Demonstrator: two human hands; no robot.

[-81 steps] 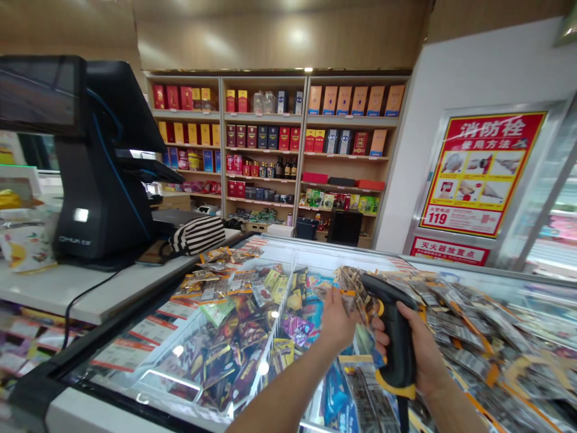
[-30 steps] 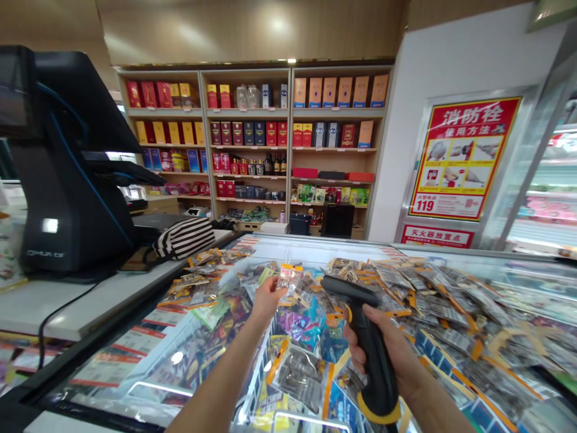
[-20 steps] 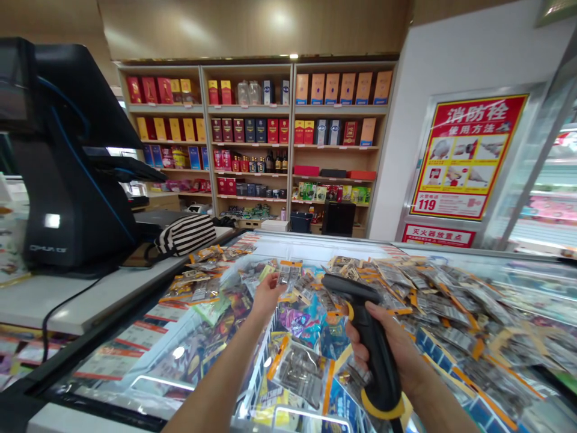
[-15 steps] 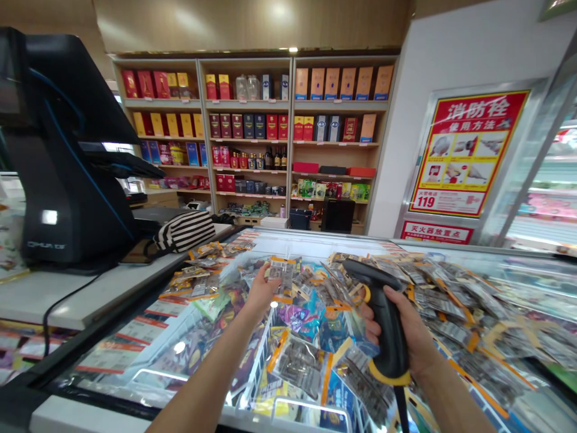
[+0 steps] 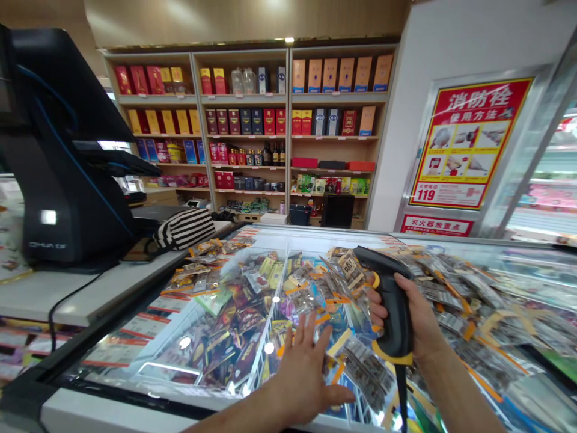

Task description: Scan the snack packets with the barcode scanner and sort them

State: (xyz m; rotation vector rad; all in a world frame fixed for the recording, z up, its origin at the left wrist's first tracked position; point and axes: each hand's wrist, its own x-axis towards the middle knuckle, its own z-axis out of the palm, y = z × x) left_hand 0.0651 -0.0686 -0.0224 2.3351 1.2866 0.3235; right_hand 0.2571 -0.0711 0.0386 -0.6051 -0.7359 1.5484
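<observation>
My right hand (image 5: 417, 319) grips a black barcode scanner (image 5: 391, 300) with yellow trim, its head pointing left over a spread of snack packets (image 5: 347, 273) on a glass-topped chest freezer (image 5: 311, 240). My left hand (image 5: 303, 373) hovers low near the freezer's front edge, fingers spread and empty, just above a clear packet with an orange strip (image 5: 365, 373). More packets lie in a heap to the right of the scanner (image 5: 473, 300).
A black point-of-sale terminal (image 5: 58, 162) stands on a white counter (image 5: 54, 294) at the left, with a striped pouch (image 5: 184, 228) beside it. Shelves of boxed goods (image 5: 270, 120) line the back wall. A red fire-hydrant poster (image 5: 464, 144) hangs at right.
My left hand let go of the packet it was holding up at the far side and drew back toward me, fingers now spread. The scanner stayed in my right hand.
</observation>
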